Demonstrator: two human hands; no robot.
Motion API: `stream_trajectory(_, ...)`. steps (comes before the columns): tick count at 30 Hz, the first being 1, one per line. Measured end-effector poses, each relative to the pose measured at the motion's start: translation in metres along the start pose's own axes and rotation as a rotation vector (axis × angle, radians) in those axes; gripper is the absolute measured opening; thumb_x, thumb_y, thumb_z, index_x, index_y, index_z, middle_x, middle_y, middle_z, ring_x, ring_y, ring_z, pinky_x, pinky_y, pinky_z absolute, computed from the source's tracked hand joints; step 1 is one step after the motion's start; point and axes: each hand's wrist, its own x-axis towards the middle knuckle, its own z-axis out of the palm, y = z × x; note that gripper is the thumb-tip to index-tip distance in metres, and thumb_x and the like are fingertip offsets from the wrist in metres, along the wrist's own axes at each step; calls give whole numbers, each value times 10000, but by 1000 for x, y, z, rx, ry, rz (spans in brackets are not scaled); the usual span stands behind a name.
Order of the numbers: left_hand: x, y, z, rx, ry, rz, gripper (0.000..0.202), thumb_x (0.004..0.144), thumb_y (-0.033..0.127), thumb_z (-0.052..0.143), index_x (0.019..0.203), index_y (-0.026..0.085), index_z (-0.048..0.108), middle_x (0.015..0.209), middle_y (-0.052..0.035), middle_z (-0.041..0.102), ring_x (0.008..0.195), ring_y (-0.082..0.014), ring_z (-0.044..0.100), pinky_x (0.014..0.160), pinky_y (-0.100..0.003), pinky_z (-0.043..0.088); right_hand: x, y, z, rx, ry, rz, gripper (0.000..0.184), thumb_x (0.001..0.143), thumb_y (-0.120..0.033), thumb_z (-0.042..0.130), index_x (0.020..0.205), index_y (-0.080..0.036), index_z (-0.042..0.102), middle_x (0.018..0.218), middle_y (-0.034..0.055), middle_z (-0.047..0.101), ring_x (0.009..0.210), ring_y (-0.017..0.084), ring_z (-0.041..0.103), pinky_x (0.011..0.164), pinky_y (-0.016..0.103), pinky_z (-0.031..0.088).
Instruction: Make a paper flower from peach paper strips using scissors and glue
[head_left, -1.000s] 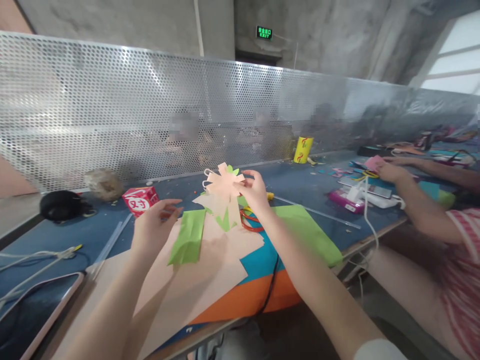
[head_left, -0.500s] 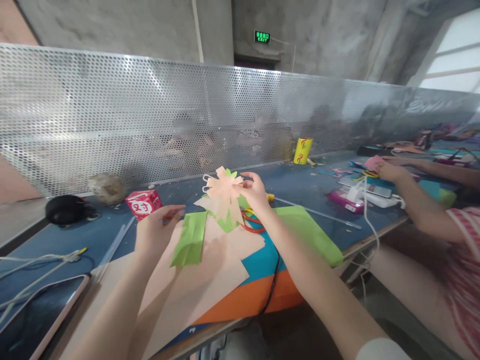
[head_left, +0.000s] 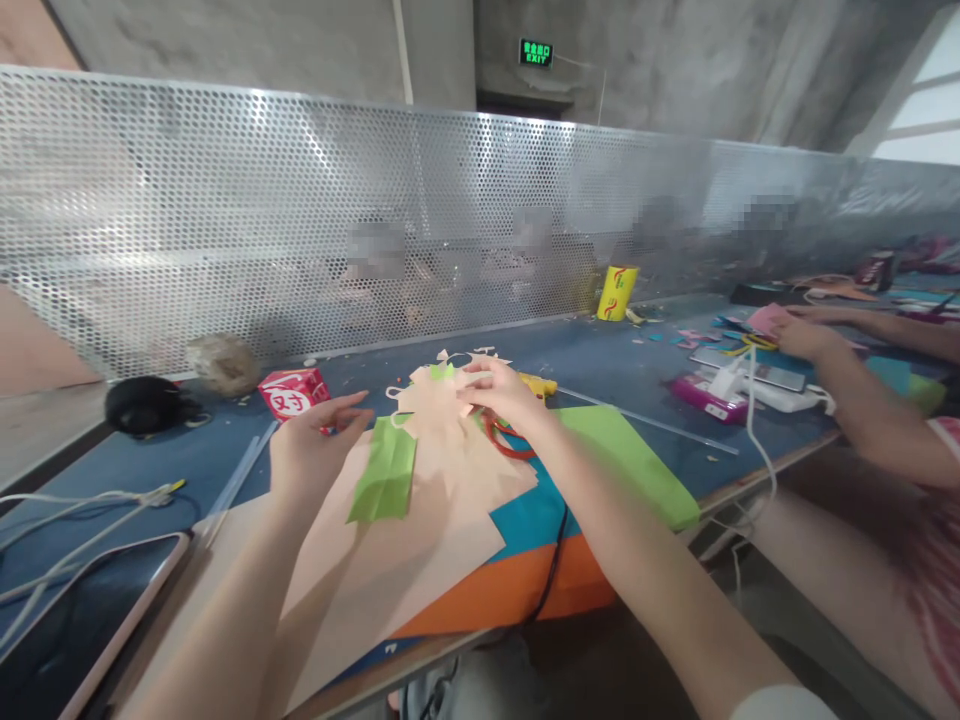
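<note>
My right hand (head_left: 504,392) has its fingers bent over the edge of a peach paper flower (head_left: 429,405) with strip petals and a bit of green at its centre. The flower is low over the peach paper sheets (head_left: 442,530), and part of it is behind my fingers. My left hand (head_left: 319,440) is raised at the left with fingers apart and nothing in them. Close to it lies a creased green paper strip (head_left: 384,475). Orange-red scissors handles (head_left: 504,440) show beside my right wrist, and a yellow tool (head_left: 540,384) lies behind it.
A red box (head_left: 294,393) and a black round object (head_left: 142,405) stand left. A phone or tablet (head_left: 82,620) lies front left. Green sheets (head_left: 622,460) are at right. A yellow roll (head_left: 617,293) stands by the perforated metal screen (head_left: 300,220). A co-worker's hand (head_left: 806,335) works at right.
My right hand has lowered the paper flower from an upright tilt toward the paper sheets. My left hand stays raised near the green strip. The view has shifted slightly.
</note>
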Motion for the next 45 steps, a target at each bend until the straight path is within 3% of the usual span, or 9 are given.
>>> stream_trajectory(6,-1,3,-1,-21,-9,-24,374,652,383,605,993,242,663,741,14,683,742,-186,588,686,-270,418,7,18,0,-45,47,144,387,556,-134,716,836,-188,455,674,-9,599,462,94,538,325,172,350)
stream_trajectory(12,-1,6,2,-260,85,-151,337,552,342,704,874,242,704,635,12,660,709,-190,566,687,-298,422,9,23,1,48,-18,224,411,558,-123,706,876,-179,450,635,8,593,475,115,530,331,186,342)
stream_trajectory(16,-1,8,0,-344,83,-151,355,526,337,729,859,217,705,643,0,653,672,-174,538,695,-310,427,8,17,3,205,-123,153,331,608,-163,685,873,-183,487,627,-11,549,491,97,489,381,191,364)
stream_trajectory(20,-1,7,-3,-321,74,-107,426,534,385,729,922,213,687,676,-3,625,675,-161,490,701,-316,412,3,2,1,368,-188,-41,111,793,-243,489,880,-212,550,676,-20,465,548,71,434,483,176,395)
stream_trajectory(26,-7,6,3,-202,-67,76,321,686,391,591,954,229,663,694,14,544,619,-118,483,576,-243,394,-6,-20,-6,563,-323,-123,301,835,-395,363,1066,-283,521,595,-43,276,489,90,258,435,190,270)
stream_trajectory(30,-12,10,9,-76,-123,297,267,732,331,516,922,217,665,693,-6,525,627,-138,497,558,-253,404,-17,-27,-6,602,-414,-94,561,740,-635,288,1134,-283,477,554,-56,193,470,102,166,430,211,225)
stream_trajectory(32,-15,12,10,-99,-160,302,269,747,317,486,922,205,657,688,-11,515,629,-144,493,564,-258,410,-22,-28,-6,561,-439,-60,645,672,-685,312,1155,-280,452,537,-63,177,466,106,153,423,223,215)
stream_trajectory(39,-20,20,11,-468,-252,112,248,802,288,431,962,190,592,578,27,468,536,-114,457,519,-243,378,-29,-25,-4,502,-516,-75,606,581,-565,516,1117,-286,465,524,-70,206,455,94,227,407,218,252)
stream_trajectory(45,-22,25,8,-722,-119,123,368,734,202,547,1095,232,478,803,7,462,677,-122,513,544,-242,422,-15,-19,1,528,-395,-109,505,597,-396,636,1067,-281,488,623,-50,345,518,79,351,388,180,259)
